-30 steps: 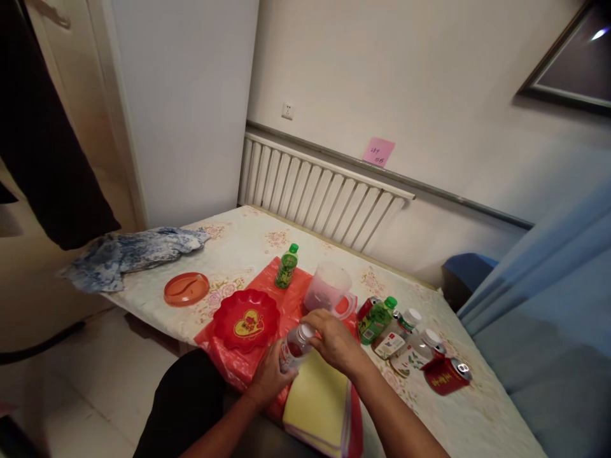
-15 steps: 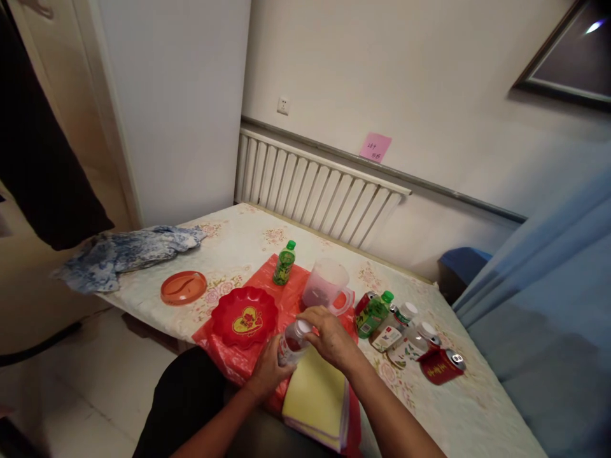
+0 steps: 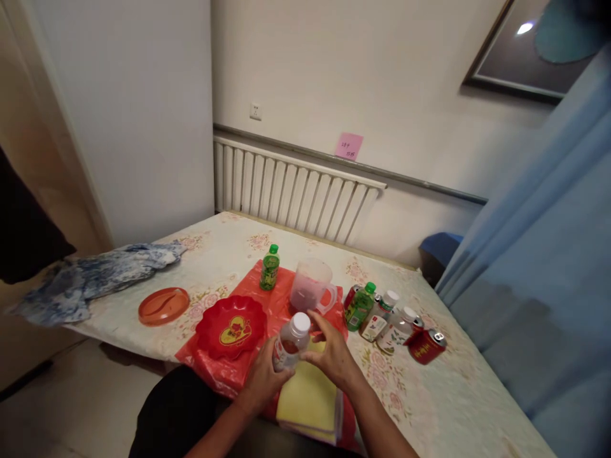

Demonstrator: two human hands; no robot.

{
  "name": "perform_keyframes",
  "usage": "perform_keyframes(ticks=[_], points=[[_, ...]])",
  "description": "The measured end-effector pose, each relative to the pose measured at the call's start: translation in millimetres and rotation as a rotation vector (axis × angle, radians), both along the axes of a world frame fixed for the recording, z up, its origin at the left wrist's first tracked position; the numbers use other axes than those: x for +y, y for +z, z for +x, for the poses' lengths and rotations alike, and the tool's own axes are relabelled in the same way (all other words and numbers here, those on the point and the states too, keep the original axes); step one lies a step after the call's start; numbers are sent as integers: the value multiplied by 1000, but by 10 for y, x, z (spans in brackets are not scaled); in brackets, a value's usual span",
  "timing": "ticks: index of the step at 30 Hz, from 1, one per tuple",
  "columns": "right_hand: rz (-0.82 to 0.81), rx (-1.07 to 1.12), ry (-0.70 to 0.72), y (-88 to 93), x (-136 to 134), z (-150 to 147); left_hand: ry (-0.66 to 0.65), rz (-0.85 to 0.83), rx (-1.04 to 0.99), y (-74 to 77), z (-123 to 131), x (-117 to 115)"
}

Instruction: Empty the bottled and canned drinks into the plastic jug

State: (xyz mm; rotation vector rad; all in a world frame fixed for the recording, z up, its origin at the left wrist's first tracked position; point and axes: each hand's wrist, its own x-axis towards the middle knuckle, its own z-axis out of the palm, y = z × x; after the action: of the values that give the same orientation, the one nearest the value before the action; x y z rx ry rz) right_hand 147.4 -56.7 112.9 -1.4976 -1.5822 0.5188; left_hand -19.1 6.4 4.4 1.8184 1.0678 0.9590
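Note:
A clear plastic bottle point(image 3: 289, 346) with a white cap stands tilted in my left hand point(image 3: 263, 378), whose fingers wrap around its body. My right hand point(image 3: 334, 356) is just to the right of the bottle, fingers apart and curved, with nothing in them. Below the hands lies a folded yellow cloth point(image 3: 308, 397) on a red plastic sheet point(image 3: 281, 299). Left of the bottle sits a red scalloped tray point(image 3: 210, 327) with a yellow heart at its centre. Behind the bottle is a translucent pitcher point(image 3: 310, 280) with a handle.
A green bottle point(image 3: 270, 270) stands at the back of the sheet. On the right are another green bottle point(image 3: 360, 308), two white-capped bottles and a red can point(image 3: 427, 346). An orange lid point(image 3: 163, 306) and blue patterned cloth point(image 3: 114, 270) lie left. A radiator point(image 3: 291, 191) runs behind the table.
My right hand has come off the bottle's white cap and opened beside it. My left hand still holds the bottle. The camera view has turned somewhat to the right.

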Motion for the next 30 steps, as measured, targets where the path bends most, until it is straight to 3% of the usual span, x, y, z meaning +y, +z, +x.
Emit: perform_keyframes(ticks=[4, 10, 18, 23, 30], points=[[-55, 112, -32, -182, -207, 19, -130, -18, -84, 89, 181, -133], [-97, 200, -160, -202, -495, 127, -291, -52, -67, 109, 454, -302], [-20, 323, -329, -422, -751, 378, -460, -89, -39, 111, 866, -432], [3, 292, -510, -558, -918, 796, -368, 32, 26, -126, 977, -329], [68, 171, -857, -792, -1215, 1712, -71, 190, 224, -456, 539, 170]])
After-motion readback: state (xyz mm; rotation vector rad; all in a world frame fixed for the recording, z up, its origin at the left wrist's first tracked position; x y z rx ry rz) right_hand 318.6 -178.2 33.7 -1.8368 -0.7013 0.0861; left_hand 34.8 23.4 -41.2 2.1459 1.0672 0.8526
